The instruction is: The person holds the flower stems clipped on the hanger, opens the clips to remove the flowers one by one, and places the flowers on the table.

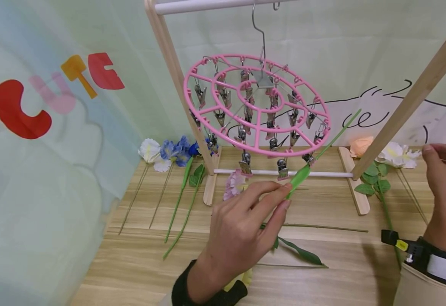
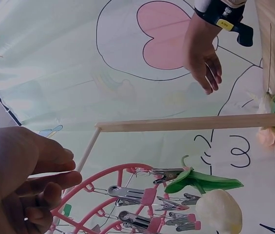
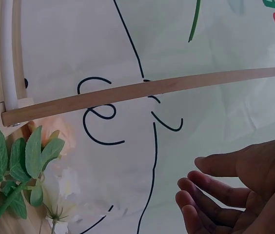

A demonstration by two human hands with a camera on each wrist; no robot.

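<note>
A pink round clip hanger (image 1: 257,102) (image 2: 123,170) hangs from the top bar of a wooden rack (image 1: 410,102). One of its metal clips (image 1: 309,158) (image 2: 164,173) grips a green stem (image 1: 337,134) with a leaf (image 1: 299,177) (image 2: 203,181). My left hand (image 1: 287,195) reaches up, its fingertips at the leaf's lower end. In the left wrist view nothing lies between its fingers (image 2: 64,178), and a pale yellow flower (image 2: 218,210) shows beside the leaf. My right hand (image 1: 438,170) (image 2: 203,58) (image 3: 210,190) hovers at the far right, fingers relaxed and holding nothing.
Artificial flowers lie on the wooden table (image 1: 150,272): white and blue ones (image 1: 169,151) at the left, a pink one (image 1: 232,183) by the rack's white lower rail (image 1: 322,174), peach (image 1: 360,145) and white (image 1: 396,155) at the right. A loose stem (image 1: 322,227) lies in front.
</note>
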